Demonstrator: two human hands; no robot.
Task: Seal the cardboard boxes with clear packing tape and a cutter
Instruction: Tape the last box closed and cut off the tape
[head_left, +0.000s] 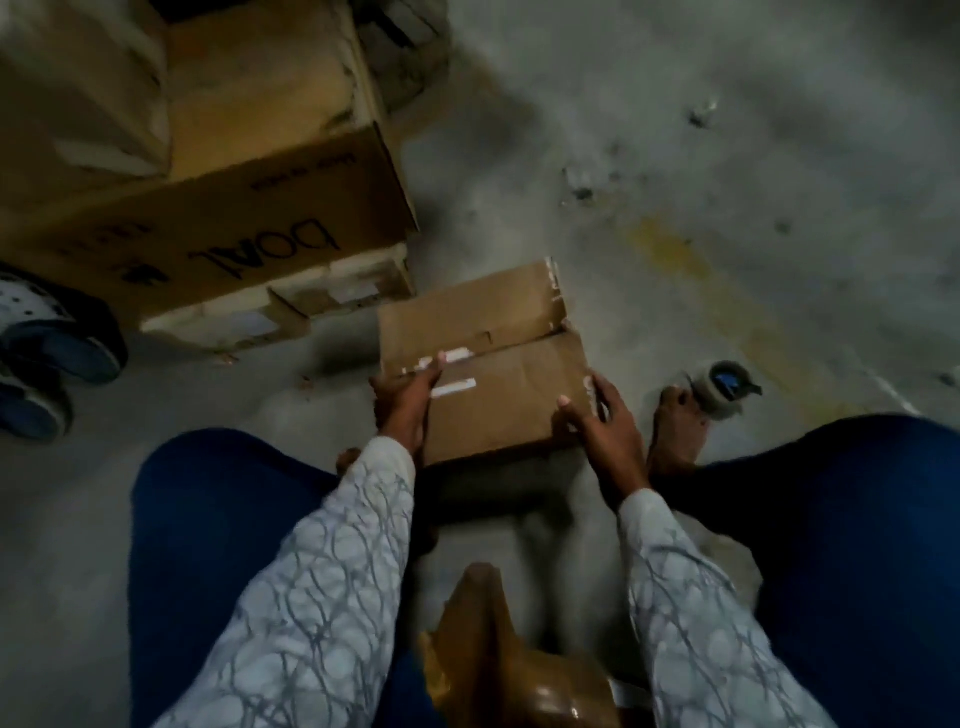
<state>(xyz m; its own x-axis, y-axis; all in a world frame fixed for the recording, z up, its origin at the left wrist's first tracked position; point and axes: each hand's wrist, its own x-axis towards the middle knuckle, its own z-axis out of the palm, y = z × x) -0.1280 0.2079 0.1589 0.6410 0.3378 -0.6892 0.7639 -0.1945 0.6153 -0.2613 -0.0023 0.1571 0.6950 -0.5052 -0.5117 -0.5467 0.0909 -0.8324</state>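
Note:
A small cardboard box (498, 384) lies on the concrete floor between my knees, its two top flaps folded down with white label scraps along the seam. My left hand (405, 405) holds its left edge, fingers over the top near the seam. My right hand (597, 421) grips the near right corner, thumb on top. A roll of clear packing tape (719, 392) on a dispenser lies on the floor just right of the box, beside my bare foot (675, 431). No cutter is visible.
A large printed cardboard box (234, 228) stands on other cartons at the back left. A second person's shoes (52, 374) are at the far left. A brown taped parcel (519, 665) sits at the bottom centre. Bare floor stretches to the right.

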